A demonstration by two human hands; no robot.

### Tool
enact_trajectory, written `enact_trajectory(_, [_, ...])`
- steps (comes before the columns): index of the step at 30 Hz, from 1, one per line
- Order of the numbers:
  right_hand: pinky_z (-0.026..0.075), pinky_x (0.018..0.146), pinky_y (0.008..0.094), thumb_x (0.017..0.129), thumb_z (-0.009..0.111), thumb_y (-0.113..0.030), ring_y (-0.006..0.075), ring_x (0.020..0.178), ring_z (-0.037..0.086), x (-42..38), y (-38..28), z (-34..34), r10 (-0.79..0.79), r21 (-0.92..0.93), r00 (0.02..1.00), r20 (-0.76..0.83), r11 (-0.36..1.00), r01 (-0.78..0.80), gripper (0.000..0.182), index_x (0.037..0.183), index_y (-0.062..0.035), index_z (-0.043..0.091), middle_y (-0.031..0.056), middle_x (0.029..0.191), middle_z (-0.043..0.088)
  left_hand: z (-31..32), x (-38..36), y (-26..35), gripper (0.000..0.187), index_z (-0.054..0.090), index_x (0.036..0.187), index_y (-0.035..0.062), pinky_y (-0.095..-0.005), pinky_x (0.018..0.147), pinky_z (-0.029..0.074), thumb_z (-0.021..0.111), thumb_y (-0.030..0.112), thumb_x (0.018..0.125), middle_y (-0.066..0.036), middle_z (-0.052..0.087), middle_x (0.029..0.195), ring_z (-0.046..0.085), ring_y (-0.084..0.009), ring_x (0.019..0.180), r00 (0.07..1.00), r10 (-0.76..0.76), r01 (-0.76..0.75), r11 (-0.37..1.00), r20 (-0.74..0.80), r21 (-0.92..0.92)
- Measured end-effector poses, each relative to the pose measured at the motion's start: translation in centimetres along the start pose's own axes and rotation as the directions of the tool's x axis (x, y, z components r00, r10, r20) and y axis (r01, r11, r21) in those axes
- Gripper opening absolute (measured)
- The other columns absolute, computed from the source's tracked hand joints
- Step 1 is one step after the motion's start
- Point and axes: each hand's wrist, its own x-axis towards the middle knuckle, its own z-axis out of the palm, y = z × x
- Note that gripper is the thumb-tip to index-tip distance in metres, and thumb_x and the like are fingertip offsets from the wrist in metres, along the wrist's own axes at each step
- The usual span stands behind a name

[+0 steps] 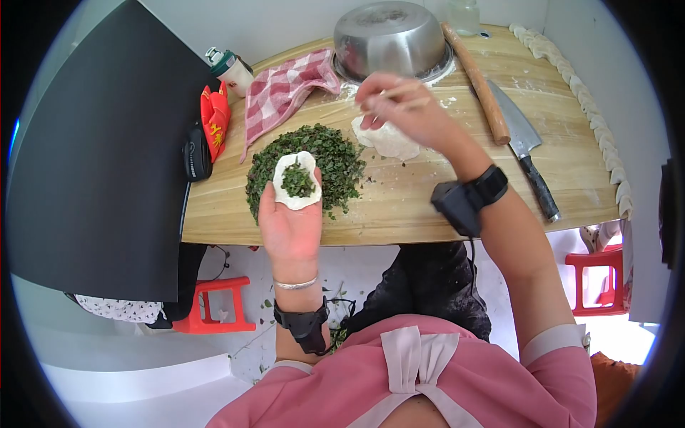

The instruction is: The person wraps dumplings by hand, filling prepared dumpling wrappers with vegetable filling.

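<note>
My left hand [291, 232] is palm up, holding a round white dumpling wrapper [302, 202] across its fingers. Chopped green filling [297, 181] lies in the middle of the wrapper. Behind that hand is a large heap of chopped greens [335, 153] on the wooden table. My right hand [396, 107], slightly blurred, is closed around what look like thin wooden chopsticks [414, 105]. It hovers above flat white dough wrappers [392, 143], which it partly hides.
An upturned metal basin [389, 43] stands at the back, beside a rolling pin [478, 85] and a cleaver [515, 121]. Folded dumplings [596, 118] line the right edge. A checked cloth [285, 89], a bottle [232, 71] and a dark panel [107, 157] are on the left.
</note>
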Motion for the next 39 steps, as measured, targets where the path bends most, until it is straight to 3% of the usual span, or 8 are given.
enact_trajectory(1, [0.053,0.064,0.0305,0.092,0.051,-0.013,0.0204,0.072,0.064,-0.3,0.0,1.0,-0.001,0.0,1.0,0.0,1.0,0.001,0.013,0.095,-0.0017,0.057,0.0109,0.091,0.06,0.4,0.0,0.2,0.042,0.042,0.127,-0.0072,-0.0489,0.105,0.035,0.03,0.021,0.098,-0.024,0.046,0.131,0.044,-0.0355,0.124,1.0,0.0,0.0,1.0,0.001,0.0])
enact_trajectory(3, [0.052,0.067,0.0384,0.084,0.054,-0.006,0.0312,0.076,0.061,-1.0,0.1,3.1,-0.163,-0.715,0.953,0.257,0.632,0.301,0.008,0.091,-0.001,0.054,0.0157,0.093,0.055,0.9,0.0,0.5,0.04,0.046,0.124,-0.0038,-0.0478,0.104,0.038,0.031,0.024,0.098,-0.019,0.052,0.126,0.049,-0.0328,0.119,0.997,0.055,-0.051,0.996,-0.062,0.07])
enact_trajectory(13, [0.048,0.071,0.0433,0.081,0.05,-0.007,0.0368,0.081,0.057,-2.1,2.5,4.8,-0.106,-0.672,0.866,0.488,0.588,0.451,0.014,0.093,-0.0006,0.052,0.0172,0.09,0.05,1.3,-0.3,0.5,0.041,0.044,0.126,-0.004,-0.0481,0.107,0.035,0.032,0.024,0.098,-0.02,0.05,0.129,0.046,-0.0338,0.122,0.999,0.014,-0.014,1.0,-0.031,0.022])
enact_trajectory(20, [0.049,0.063,0.0425,0.074,0.064,-0.014,0.0341,0.076,0.059,-2.2,-0.5,5.5,-0.373,-0.569,0.864,0.339,0.65,0.504,0.026,0.096,-0.0056,0.052,0.0131,0.086,0.053,0.4,0.3,-1.0,0.046,0.039,0.131,-0.0038,-0.0454,0.107,0.034,0.028,0.026,0.099,-0.019,0.046,0.133,0.044,-0.0329,0.124,1.0,-0.019,0.019,1.0,-0.005,0.01])
enact_trajectory(22, [0.049,0.061,0.0421,0.072,0.065,-0.015,0.0333,0.073,0.059,-2.5,-0.6,6.3,-0.443,-0.506,0.821,0.36,0.647,0.571,0.025,0.092,-0.0054,0.052,0.0126,0.083,0.053,-0.5,0.6,-1.3,0.048,0.033,0.136,-0.0042,-0.0464,0.111,0.026,0.025,0.026,0.099,-0.023,0.038,0.139,0.036,-0.0344,0.13,0.961,-0.026,0.031,0.999,0.275,-0.013])
enact_trajectory(28, [0.049,0.06,0.0398,0.072,0.064,-0.015,0.0313,0.073,0.06,-2.6,0.4,7.1,-0.466,-0.515,0.797,0.385,0.608,0.604,0.016,0.081,-0.0051,0.055,0.012,0.081,0.053,1.4,0.0,-2.8,0.047,0.042,0.131,0.0003,-0.0394,0.104,0.035,0.026,0.03,0.098,-0.016,0.049,0.132,0.046,-0.0286,0.122,0.999,0.011,-0.02,0.973,0.04,0.23])
enact_trajectory(35, [0.047,0.061,0.0396,0.073,0.065,-0.01,0.0303,0.072,0.057,-2.3,-0.4,6.3,-0.373,-0.478,0.911,0.175,0.777,0.41,0.013,0.081,-0.0051,0.057,0.0091,0.081,0.052,0.3,-0.1,-3.3,0.043,0.044,0.128,-0.0007,-0.0387,0.105,0.035,0.039,0.024,0.094,-0.016,0.052,0.127,0.047,-0.0269,0.121,0.978,-0.045,0.031,0.997,0.206,0.069])
enact_trajectory(39, [0.046,0.069,0.0395,0.075,0.066,-0.009,0.0311,0.082,0.056,-2.0,-0.2,6.2,-0.35,-0.495,0.936,0.031,0.808,0.319,0.012,0.082,-0.0039,0.057,0.0107,0.084,0.054,0.2,-0.1,-4.8,0.04,0.043,0.128,0.0004,-0.0389,0.105,0.036,0.046,0.014,0.09,-0.014,0.051,0.127,0.047,-0.0253,0.12,0.979,0.064,-0.12,0.947,0.193,0.297])
